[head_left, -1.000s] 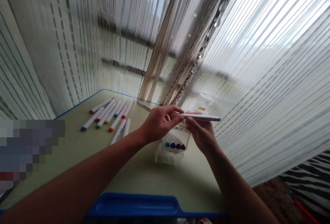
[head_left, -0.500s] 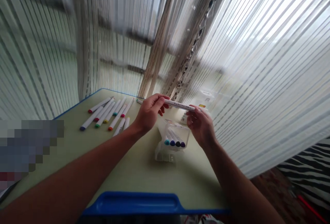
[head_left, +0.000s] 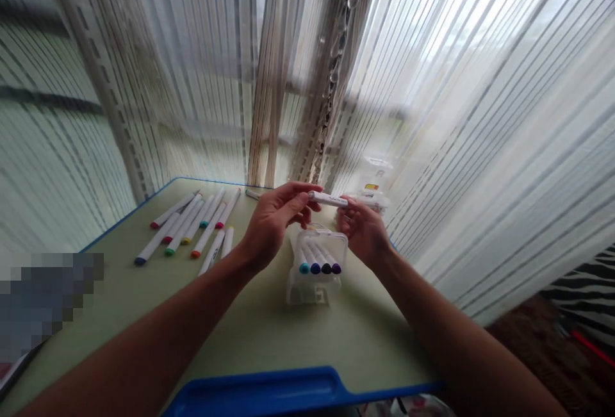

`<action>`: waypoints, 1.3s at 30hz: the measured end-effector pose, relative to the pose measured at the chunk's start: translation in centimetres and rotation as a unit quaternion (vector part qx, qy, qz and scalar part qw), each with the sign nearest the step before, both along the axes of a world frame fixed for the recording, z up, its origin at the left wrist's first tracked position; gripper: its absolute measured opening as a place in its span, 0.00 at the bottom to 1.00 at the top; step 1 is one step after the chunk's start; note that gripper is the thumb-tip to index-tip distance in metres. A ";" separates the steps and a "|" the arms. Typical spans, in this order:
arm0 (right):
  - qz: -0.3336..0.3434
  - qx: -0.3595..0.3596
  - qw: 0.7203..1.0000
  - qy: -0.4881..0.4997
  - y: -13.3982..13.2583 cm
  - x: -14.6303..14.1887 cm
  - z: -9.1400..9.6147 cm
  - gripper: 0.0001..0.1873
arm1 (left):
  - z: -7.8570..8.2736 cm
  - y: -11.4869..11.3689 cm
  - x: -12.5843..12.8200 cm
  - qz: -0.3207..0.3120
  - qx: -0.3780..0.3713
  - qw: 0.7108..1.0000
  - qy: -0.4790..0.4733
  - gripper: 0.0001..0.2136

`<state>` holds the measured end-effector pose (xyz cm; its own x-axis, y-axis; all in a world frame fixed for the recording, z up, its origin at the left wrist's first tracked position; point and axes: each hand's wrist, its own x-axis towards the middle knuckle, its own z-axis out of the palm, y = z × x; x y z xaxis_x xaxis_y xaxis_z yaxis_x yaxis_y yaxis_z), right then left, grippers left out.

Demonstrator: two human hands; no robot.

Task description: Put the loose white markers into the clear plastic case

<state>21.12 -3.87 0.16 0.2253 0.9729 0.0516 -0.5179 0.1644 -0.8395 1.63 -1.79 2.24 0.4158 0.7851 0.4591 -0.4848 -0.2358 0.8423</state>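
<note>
Clearly, the writing comes down to a few marks: a white marker (head_left: 329, 199) near the middle of the frame carries a line of dark lettering along its barrel, too small to read. One loose marker (head_left: 211, 252) at centre left also has dark print, equally illegible. A yellow-and-red label (head_left: 371, 186) sits on a see-through plastic piece (head_left: 377, 166) right of centre, with a pale, letter-like mark above it that I cannot make out.

The left hand (head_left: 273, 225) has its fingers clamped on the left end of the white marker, and the right hand (head_left: 368, 234) pinches the right end, so it lies nearly level above the surface (head_left: 269, 327). Both ends are covered by fingers.

Just below, centre frame, a clear plastic case (head_left: 300, 291) contains four markers with teal, blue, black and purple ends. At centre left, ten loose markers (head_left: 177, 228) lie in a loose group, some overlapping; an eleventh, green-ended (head_left: 252, 194), is partly hidden behind the left hand.

A pixelated patch (head_left: 43, 302) masks the lower left. Zebra-striped cloth (head_left: 586, 295) is cut off at the right edge, and what lies under the surface's blue rim (head_left: 269, 388), bottom right of centre, is hard to identify.
</note>
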 end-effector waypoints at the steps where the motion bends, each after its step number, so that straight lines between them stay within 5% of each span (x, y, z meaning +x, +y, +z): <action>1: -0.002 0.009 1.000 -0.008 0.0 0.0 0.0 0.10 | 0.1 0.0 0.0 0.008 0.004 1.000 0.004 0.12; 12: -0.041 0.101 0.983 -0.148 -0.4 -0.2 -0.2 0.12 | -1.2 2.7 -0.8 0.183 0.056 0.967 0.167 0.12; 39: -0.056 0.121 0.966 -0.221 -0.4 0.1 -0.7 0.14 | -1.4 2.6 -0.8 0.128 0.045 0.980 0.147 0.12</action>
